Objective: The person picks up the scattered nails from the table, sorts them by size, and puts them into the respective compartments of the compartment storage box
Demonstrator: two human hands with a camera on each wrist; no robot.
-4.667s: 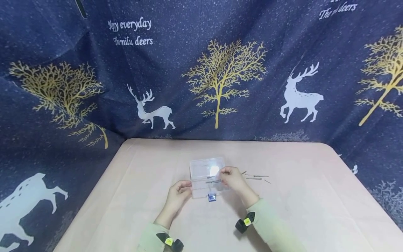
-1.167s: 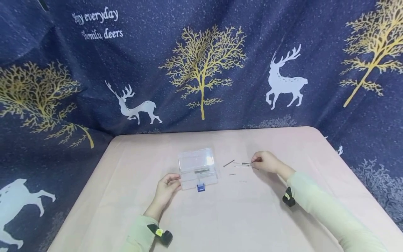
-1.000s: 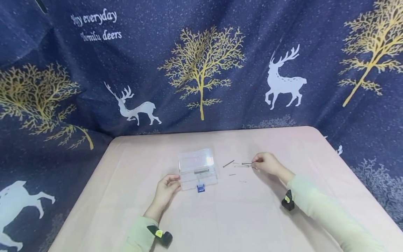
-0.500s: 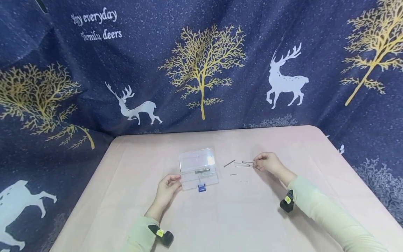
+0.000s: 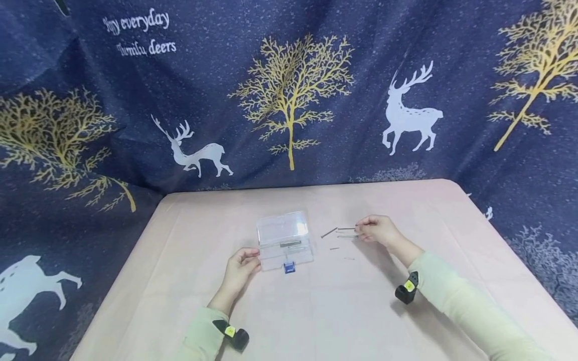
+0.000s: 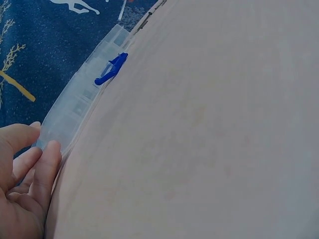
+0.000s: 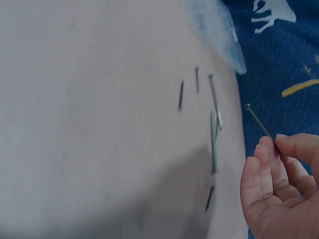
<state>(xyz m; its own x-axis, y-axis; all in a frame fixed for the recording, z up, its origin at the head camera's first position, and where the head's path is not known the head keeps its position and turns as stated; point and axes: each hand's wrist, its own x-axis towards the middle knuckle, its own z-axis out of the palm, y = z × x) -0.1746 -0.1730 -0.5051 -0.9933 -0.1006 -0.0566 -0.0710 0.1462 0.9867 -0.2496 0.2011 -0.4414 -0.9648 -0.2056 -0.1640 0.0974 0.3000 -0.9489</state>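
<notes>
My left hand [image 5: 240, 266] holds the left end of a clear plastic box [image 5: 274, 264] between thumb and fingers; the left wrist view shows the thumb on one side and fingers on the other. The box's lid [image 5: 277, 230] stands raised at the back, and a blue latch [image 5: 289, 267] sits on its front. Inside, in the rear part, lie long nails [image 5: 290, 244]. To the right, my right hand [image 5: 378, 231] pinches the end of a long nail [image 7: 259, 121] between thumb and fingertips, its head pointing away from the hand. Its gripped end is hidden by the fingers.
Several loose nails lie right of the box, among them a dark slanted nail [image 5: 329, 233], a long nail [image 5: 347, 236] and a short nail [image 5: 334, 248]. A pale pink cloth [image 5: 316, 316] covers the table. Behind hangs a blue curtain [image 5: 352, 160] with deer and trees.
My right hand went from over the box to the nails at right, then took a long nail and moved it slightly left and up. My left hand stays on the box's end.
</notes>
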